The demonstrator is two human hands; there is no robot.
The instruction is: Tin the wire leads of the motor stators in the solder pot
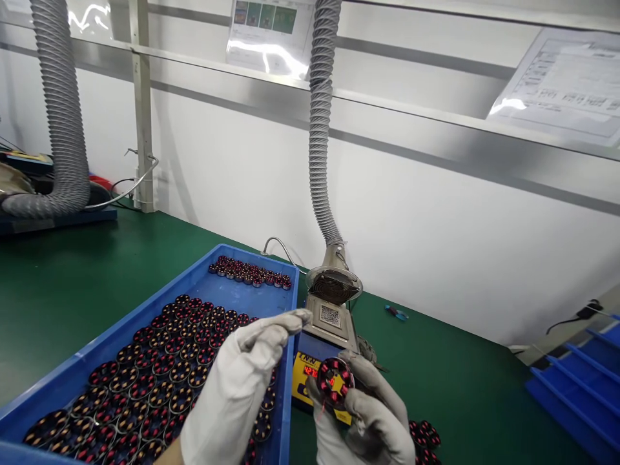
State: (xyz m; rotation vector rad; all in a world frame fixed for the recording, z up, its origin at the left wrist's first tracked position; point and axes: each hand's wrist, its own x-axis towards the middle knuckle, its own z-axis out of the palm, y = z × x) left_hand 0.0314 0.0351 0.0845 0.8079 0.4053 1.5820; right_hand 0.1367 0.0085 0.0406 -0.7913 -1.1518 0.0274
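My right hand [368, 407], in a grey-white glove, holds a round black part with red coils [335, 382] between thumb and fingers, in front of a yellow device with a red display [304, 378]. My left hand [261, 355], gloved in white, is raised over the right side of a blue tray [285, 413], its thumb and fingertips pressed together; whatever they pinch, if anything, is too small to make out. Many round coil parts [181, 371] fill the tray's near portion, with smaller rows at its far end.
A metal plate unit [332, 318] stands behind the device, under a grey duct hose [320, 129]. More coil parts [423, 439] lie right of my right hand. Blue-handled pliers [397, 313] rest on the green table [460, 374]. Blue bins [581, 381] are at right.
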